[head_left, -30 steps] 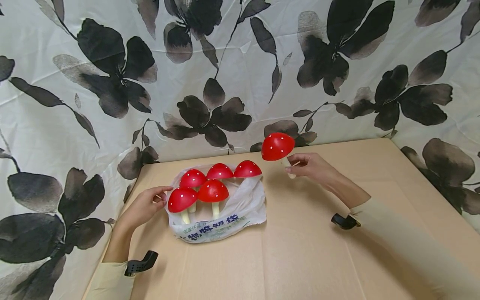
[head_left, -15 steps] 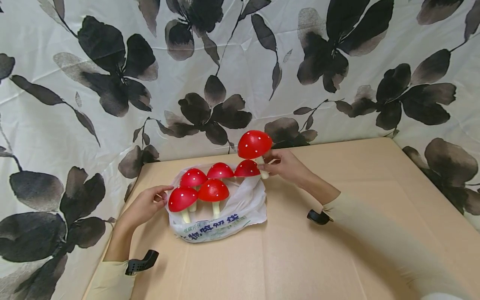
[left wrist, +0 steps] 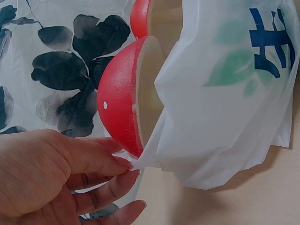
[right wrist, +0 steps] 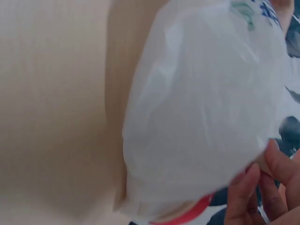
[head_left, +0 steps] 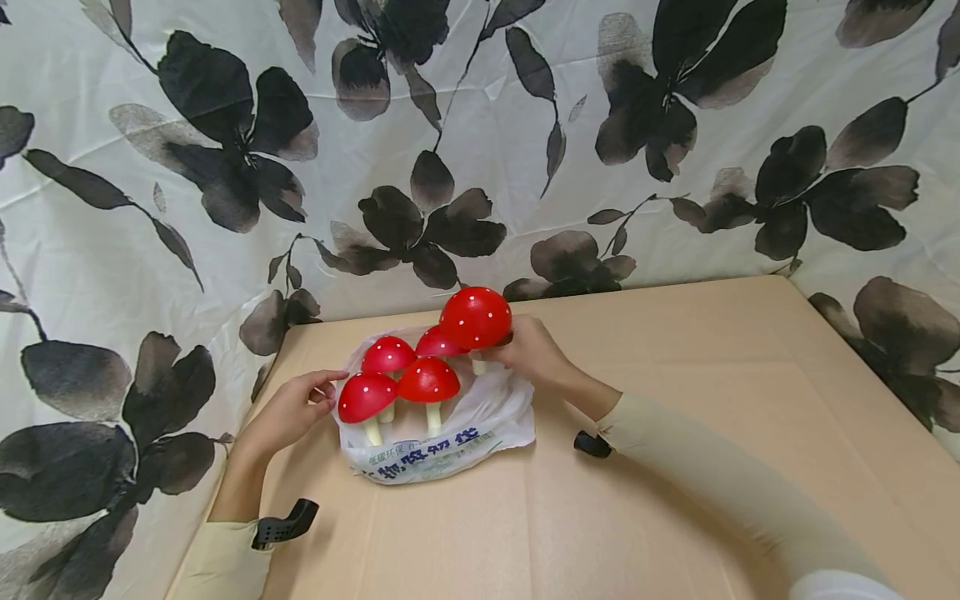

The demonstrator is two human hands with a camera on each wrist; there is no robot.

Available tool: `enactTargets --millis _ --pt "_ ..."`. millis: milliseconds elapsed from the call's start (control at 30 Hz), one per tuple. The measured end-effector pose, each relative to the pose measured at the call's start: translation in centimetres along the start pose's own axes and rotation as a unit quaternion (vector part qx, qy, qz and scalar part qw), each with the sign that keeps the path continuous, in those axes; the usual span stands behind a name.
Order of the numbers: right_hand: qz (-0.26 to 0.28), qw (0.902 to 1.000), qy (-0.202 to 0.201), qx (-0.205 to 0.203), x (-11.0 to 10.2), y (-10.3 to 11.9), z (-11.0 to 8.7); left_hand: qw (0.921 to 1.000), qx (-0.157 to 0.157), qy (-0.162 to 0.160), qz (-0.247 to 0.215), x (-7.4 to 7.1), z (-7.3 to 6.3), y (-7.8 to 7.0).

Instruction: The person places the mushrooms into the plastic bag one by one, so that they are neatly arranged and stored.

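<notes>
A white plastic bag (head_left: pixel 491 412) with printed lettering lies on the table, its mouth spread wide. Several red toy mushrooms with white dots stand in it, among them a front left mushroom (head_left: pixel 366 397) and a front middle mushroom (head_left: pixel 428 381). My left hand (head_left: pixel 294 410) pinches the bag's left edge between thumb and finger, close to a red cap (left wrist: pixel 119 93) in the left wrist view. Over the bag's back right part, my right hand (head_left: pixel 531 352) holds another toy mushroom (head_left: pixel 476 317) by its stem, cap up. That cap and hand hide the mushroom behind them.
The bag rests on a light wooden-toned table (head_left: pixel 637 500). A white cloth (head_left: pixel 517 242) with dark flowers hangs behind the table and along its sides. Black devices sit at both wrists, such as the left wrist device (head_left: pixel 285 525).
My right hand has carried its mushroom leftward from beside the bag to over the bag's back right part, and lower during the last half second. The left hand has stayed at the bag's edge.
</notes>
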State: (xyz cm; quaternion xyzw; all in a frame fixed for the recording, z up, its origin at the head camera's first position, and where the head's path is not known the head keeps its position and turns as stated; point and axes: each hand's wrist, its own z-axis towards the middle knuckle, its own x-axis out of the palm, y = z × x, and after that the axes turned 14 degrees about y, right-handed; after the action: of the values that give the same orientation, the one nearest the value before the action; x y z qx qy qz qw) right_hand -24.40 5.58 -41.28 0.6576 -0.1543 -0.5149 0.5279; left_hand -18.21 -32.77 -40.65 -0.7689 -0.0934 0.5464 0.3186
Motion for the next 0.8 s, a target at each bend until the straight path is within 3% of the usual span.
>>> enactTargets --millis 233,433,700,800 --pt "-0.078 0.9970 -0.007 -0.001 1.6 0.1 0.5 1.0000 -0.006 0.000 0.002 -0.1 0.0 -0.2" --pt "-0.166 0.9859 0.018 0.010 1.9 0.0 0.4 1.0000 -0.007 -0.001 0.002 -0.2 0.1 -0.3" --pt "-0.142 0.9884 0.048 -0.025 1.8 -0.5 0.6 1.0000 -0.008 -0.004 0.004 -0.1 0.2 -0.5" --pt "-0.164 0.9842 0.056 -0.034 1.9 -0.7 0.8 0.9999 -0.010 -0.004 0.003 0.0 0.2 -0.5"
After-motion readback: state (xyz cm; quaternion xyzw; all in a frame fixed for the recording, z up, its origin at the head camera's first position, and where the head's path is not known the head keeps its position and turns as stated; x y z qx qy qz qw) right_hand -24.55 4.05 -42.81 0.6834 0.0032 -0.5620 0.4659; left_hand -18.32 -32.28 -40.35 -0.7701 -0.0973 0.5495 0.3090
